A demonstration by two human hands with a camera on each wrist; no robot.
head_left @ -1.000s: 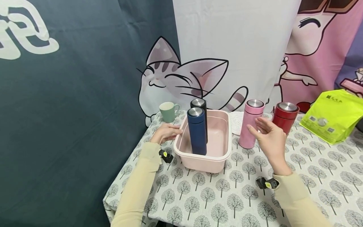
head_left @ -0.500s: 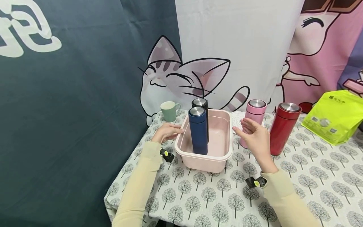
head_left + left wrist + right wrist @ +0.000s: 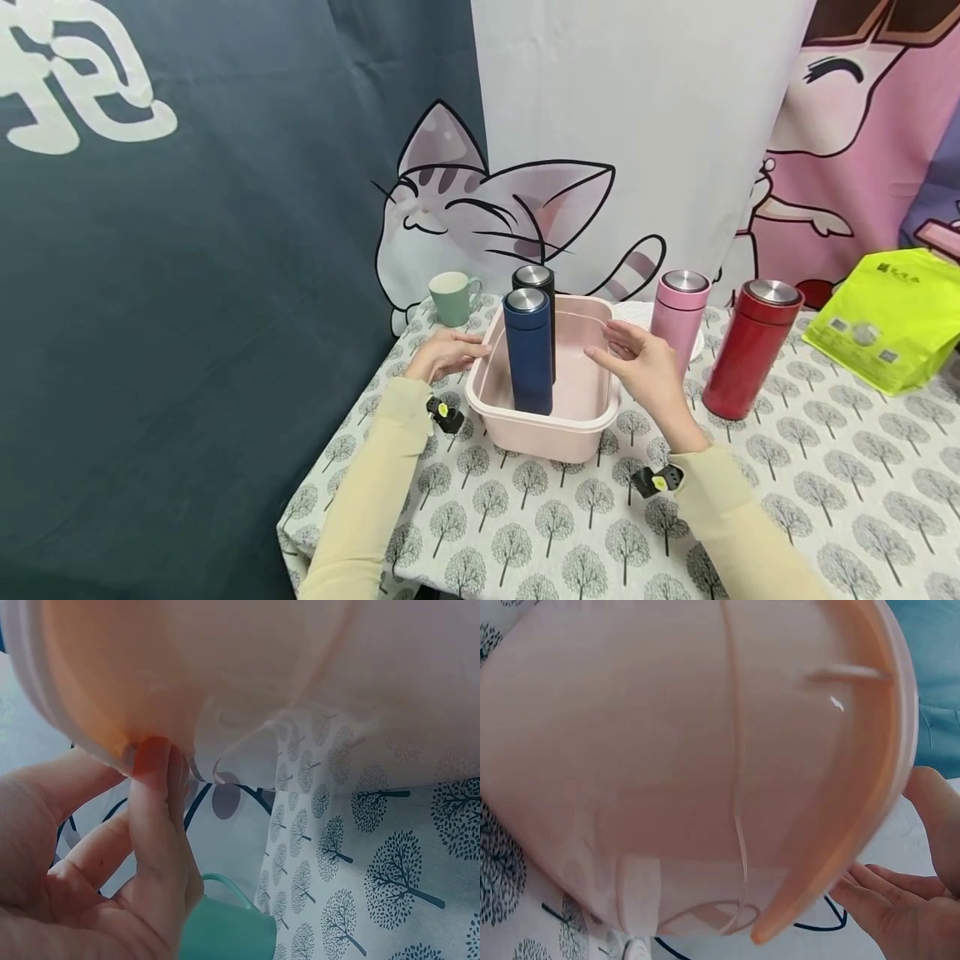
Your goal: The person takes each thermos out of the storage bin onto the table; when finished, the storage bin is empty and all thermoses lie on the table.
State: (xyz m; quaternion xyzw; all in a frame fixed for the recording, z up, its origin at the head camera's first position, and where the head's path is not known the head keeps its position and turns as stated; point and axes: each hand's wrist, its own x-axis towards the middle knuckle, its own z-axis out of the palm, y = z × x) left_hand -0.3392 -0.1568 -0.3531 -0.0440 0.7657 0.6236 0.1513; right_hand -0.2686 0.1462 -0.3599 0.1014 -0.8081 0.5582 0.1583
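Observation:
A pale pink plastic basin [image 3: 543,437] stands on the table with a blue thermos [image 3: 529,362] and a black thermos [image 3: 534,276] upright inside it. My left hand [image 3: 447,354] pinches its left rim, and the left wrist view shows the fingertips [image 3: 154,759] tucked under the lip. On the other side my right hand [image 3: 647,371] reaches over the right rim, thumb and fingers spread. From the right wrist those fingers [image 3: 877,896] sit right at the rim's edge. Behind that hand, a pink thermos [image 3: 681,312] is partly covered.
Right of the pink thermos stands a red thermos [image 3: 752,350]. A bright green bag [image 3: 892,321] lies farther right. Behind the basin on the left is a green mug [image 3: 451,298]. A white round mat [image 3: 633,312] shows behind the right rim. The tablecloth [image 3: 555,525] has tree prints.
My right hand has moved left, from in front of the pink and red thermoses to the basin's right rim. My left hand stays at the left rim. The view shifts slightly.

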